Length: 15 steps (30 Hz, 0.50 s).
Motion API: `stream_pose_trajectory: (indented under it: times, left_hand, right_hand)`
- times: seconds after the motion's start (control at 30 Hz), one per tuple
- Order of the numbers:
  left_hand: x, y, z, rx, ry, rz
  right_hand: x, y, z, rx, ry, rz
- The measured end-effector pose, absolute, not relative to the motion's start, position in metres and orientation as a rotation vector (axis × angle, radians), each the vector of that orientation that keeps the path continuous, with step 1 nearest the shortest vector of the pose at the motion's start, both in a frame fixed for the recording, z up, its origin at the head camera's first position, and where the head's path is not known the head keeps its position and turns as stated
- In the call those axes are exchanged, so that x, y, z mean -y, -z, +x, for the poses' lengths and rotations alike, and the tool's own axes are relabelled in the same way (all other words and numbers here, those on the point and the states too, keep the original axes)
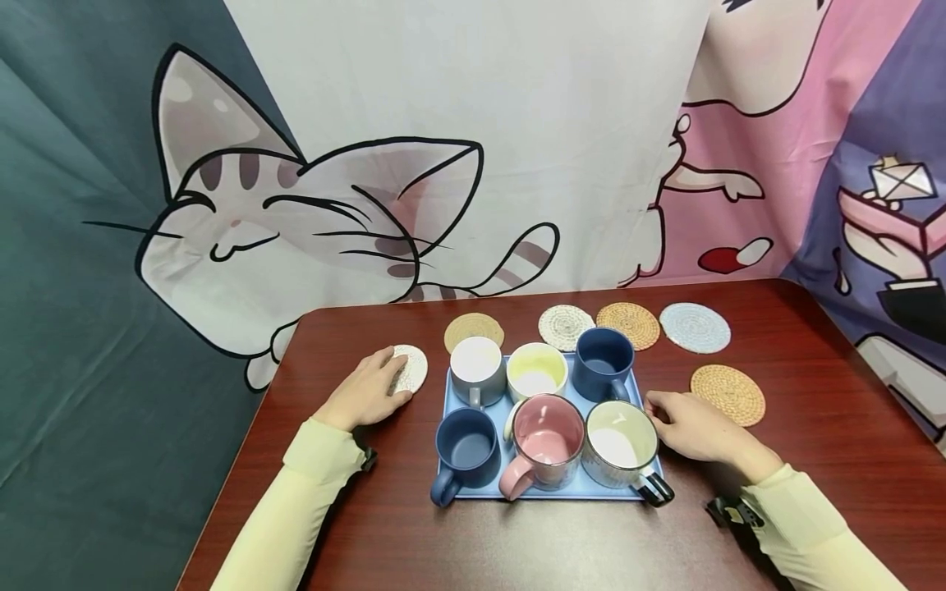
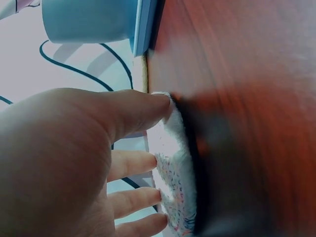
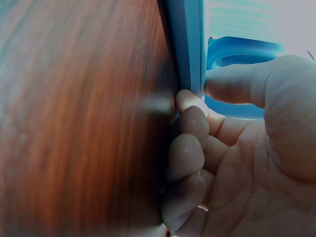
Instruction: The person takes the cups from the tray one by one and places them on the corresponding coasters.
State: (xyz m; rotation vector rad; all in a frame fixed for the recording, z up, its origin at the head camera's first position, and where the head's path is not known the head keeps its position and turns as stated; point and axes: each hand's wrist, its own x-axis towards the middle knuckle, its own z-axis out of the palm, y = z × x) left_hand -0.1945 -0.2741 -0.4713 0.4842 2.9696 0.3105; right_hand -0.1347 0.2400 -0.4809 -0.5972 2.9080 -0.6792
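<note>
My left hand (image 1: 367, 392) lies at a small white speckled coaster (image 1: 411, 371), fingers fairly straight. Its thumb and fingertips touch the coaster (image 2: 173, 168) in the left wrist view. My right hand (image 1: 693, 423) pinches the right rim of a light blue tray (image 1: 562, 492), thumb above and index finger below the tray's edge (image 3: 190, 44). Several mugs stand on the tray: a grey-white mug (image 1: 476, 373), a yellow-lined mug (image 1: 537, 373), a pink mug (image 1: 548, 443), a cream mug with a black handle (image 1: 619, 447), a dark blue mug (image 1: 603, 365) and another dark blue mug (image 1: 468, 450).
Behind the tray lie a tan coaster (image 1: 473, 327), a white woven coaster (image 1: 565, 327), an orange-tan coaster (image 1: 628, 324) and a pale blue coaster (image 1: 695, 327). Beyond my right hand is a yellow-tan coaster (image 1: 727, 396). A printed cloth (image 1: 517, 98) hangs behind the brown table (image 1: 562, 550).
</note>
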Motion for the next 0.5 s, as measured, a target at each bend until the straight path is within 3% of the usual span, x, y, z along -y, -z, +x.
stream_pose_trajectory:
  times: [0.5]
  left_hand:
    - [0.258, 0.473, -0.225, -2.965, -0.322, 0.418]
  right_hand:
    - [-0.24, 0.482, -0.135, -2.913, 0.678, -0.588]
